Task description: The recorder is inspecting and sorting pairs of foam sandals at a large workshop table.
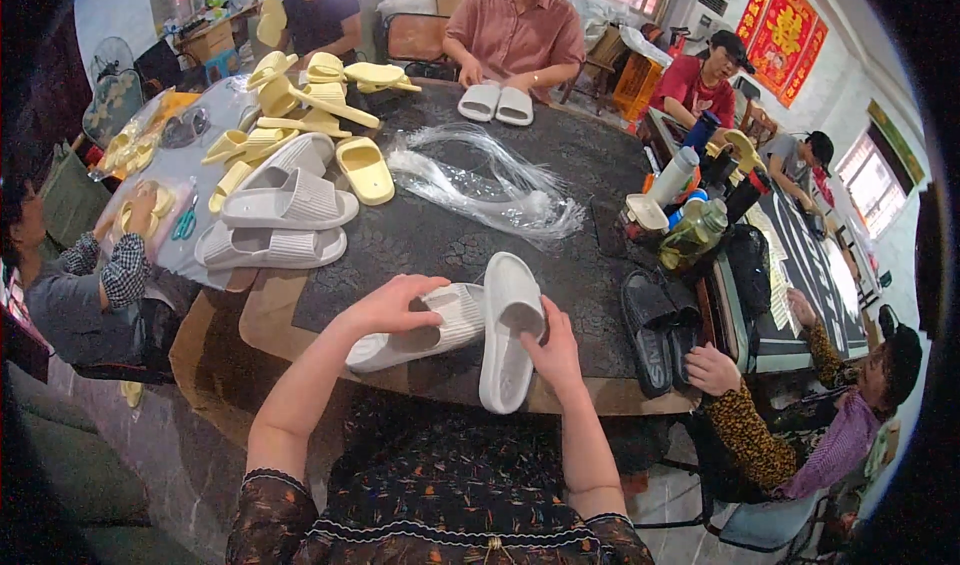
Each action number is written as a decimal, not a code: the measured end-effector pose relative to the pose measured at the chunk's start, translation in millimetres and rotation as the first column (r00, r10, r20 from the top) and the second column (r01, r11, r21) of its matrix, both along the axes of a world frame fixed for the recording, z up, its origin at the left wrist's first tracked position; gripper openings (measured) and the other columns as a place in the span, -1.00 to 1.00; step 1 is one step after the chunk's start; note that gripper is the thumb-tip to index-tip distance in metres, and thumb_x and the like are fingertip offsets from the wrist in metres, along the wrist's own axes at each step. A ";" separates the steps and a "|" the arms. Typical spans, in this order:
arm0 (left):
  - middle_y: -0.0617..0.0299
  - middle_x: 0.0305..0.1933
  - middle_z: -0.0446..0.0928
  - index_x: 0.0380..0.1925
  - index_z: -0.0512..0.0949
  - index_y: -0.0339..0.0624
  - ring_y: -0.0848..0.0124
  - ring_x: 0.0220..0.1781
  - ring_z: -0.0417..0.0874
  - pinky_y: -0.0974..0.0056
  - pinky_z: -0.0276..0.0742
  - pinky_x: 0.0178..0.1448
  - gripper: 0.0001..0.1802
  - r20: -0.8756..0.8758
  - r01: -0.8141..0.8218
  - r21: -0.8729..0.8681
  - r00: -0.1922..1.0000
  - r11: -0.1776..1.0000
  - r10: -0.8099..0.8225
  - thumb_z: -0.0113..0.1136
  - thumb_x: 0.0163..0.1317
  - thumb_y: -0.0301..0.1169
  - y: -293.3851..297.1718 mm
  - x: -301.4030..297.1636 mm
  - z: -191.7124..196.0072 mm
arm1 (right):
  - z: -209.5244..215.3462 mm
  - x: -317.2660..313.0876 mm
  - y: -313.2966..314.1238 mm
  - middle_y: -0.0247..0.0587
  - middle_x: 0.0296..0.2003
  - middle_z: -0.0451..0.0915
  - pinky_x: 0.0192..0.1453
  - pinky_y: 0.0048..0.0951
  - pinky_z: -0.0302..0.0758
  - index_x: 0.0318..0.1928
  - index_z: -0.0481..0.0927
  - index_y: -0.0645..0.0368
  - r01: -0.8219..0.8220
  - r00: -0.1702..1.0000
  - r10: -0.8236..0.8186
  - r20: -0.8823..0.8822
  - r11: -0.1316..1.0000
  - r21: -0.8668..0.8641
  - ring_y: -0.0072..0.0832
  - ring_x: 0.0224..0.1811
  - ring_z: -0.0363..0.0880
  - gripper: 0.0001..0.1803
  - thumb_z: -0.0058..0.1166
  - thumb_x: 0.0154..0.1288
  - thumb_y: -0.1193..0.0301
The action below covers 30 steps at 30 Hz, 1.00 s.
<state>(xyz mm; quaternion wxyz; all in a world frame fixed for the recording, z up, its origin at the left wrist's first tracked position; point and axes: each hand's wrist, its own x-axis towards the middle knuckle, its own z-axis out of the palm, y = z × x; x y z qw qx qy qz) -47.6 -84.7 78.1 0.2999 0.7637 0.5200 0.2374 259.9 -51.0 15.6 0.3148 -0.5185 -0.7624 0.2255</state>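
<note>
Two light grey slide sandals are in my hands at the near edge of the dark-topped table. My left hand (400, 306) grips the left slide sandal (462, 327) over its ribbed strap, thumb at the opening; this one lies slanted. In my right hand (548, 350) is the other slide sandal (508, 365), pointing away from me, with my thumb at its foot opening and my fingers along its outer side. The two sandals meet or overlap at the middle.
Grey slides (290, 200) are stacked at left, beside piled yellow slides (310, 95). Clear plastic bags (490, 190) lie mid-table. Black slides (652, 330) sit at right near bottles (695, 233). Across the table, a person (515, 25) handles grey slides (497, 103); other people work at both sides.
</note>
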 end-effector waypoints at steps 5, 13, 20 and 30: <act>0.08 -0.01 0.48 0.18 0.40 0.04 0.10 0.07 0.51 0.10 0.45 0.11 -0.35 -0.176 0.025 -0.135 0.983 0.991 -0.049 0.31 0.00 -0.39 -0.6 -9.6 -6.2 | 2.9 -0.8 -0.5 -0.09 -0.09 0.41 -0.06 -0.32 0.49 0.28 0.27 0.07 0.029 0.987 -0.056 -0.148 0.983 -0.182 -0.21 -0.09 0.49 -0.28 0.06 0.02 0.60; 0.00 0.09 0.36 0.06 0.38 0.00 -0.03 -0.10 0.58 -0.02 0.56 -0.13 -0.47 -0.145 -0.406 0.318 0.872 0.857 0.467 0.02 0.02 -0.62 -27.5 21.6 -44.3 | 13.2 16.1 -19.6 -0.23 -0.20 0.40 -0.36 -0.51 0.40 0.09 0.48 0.12 0.137 0.987 -0.123 -0.100 0.979 0.154 -0.53 -0.52 0.32 -0.42 0.03 -0.07 0.65; -0.02 0.22 0.30 0.13 0.37 -0.01 -0.04 0.03 0.54 0.00 0.51 0.05 -0.42 -0.201 -0.245 0.154 0.941 0.957 0.273 0.21 0.02 -0.41 -20.6 39.9 -30.6 | -4.9 -0.2 -20.4 -0.14 -0.12 0.40 -0.24 -0.33 0.51 0.08 0.45 0.09 0.144 0.981 -0.140 -0.137 0.989 0.022 -0.29 -0.32 0.52 -0.46 0.07 -0.02 0.56; 0.03 -0.10 0.54 -0.18 0.63 -0.15 0.05 0.04 0.48 0.11 0.43 0.13 -0.60 -0.271 -0.113 0.235 0.946 0.965 0.177 0.23 0.10 -0.11 59.1 38.4 -10.8 | -7.4 -3.6 -6.7 -0.13 0.01 0.37 0.02 -0.32 0.43 0.16 0.36 0.15 0.097 0.988 -0.097 -0.118 0.995 -0.010 -0.25 -0.02 0.42 -0.34 0.14 -0.07 0.43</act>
